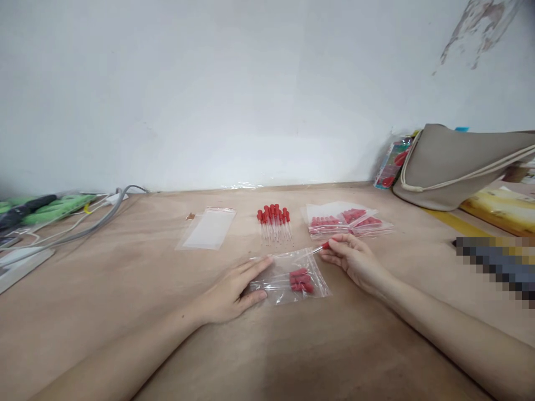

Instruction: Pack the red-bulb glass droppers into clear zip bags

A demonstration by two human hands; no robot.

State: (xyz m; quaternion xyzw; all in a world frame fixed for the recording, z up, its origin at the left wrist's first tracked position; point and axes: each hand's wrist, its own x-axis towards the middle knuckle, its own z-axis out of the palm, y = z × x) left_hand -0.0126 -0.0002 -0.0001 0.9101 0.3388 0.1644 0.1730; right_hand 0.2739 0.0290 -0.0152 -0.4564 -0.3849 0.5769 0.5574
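Note:
A clear zip bag (278, 278) lies flat on the table in front of me. Several droppers with red rubber bulbs (301, 280) are inside it, bulbs toward the right. My left hand (234, 287) rests on the bag's left end, fingers stretched and thumb apart. Between the fingertips of my right hand (351, 259) is one dropper (325, 245), pinched by its red bulb. Its clear tube points left, at the bag's upper right corner; whether the tip is inside the bag I cannot tell. Beyond the bag stands a group of loose droppers (273, 214), bulbs away from me.
Filled bags of droppers (346, 220) overlap at the right, beyond my right hand. Flat zip bags (209, 228) lie at the left. Grey and white cables (104, 214) and a green object (62, 207) are far left. A grey-beige bag (455, 167) and a yellow package (501, 209) stand far right.

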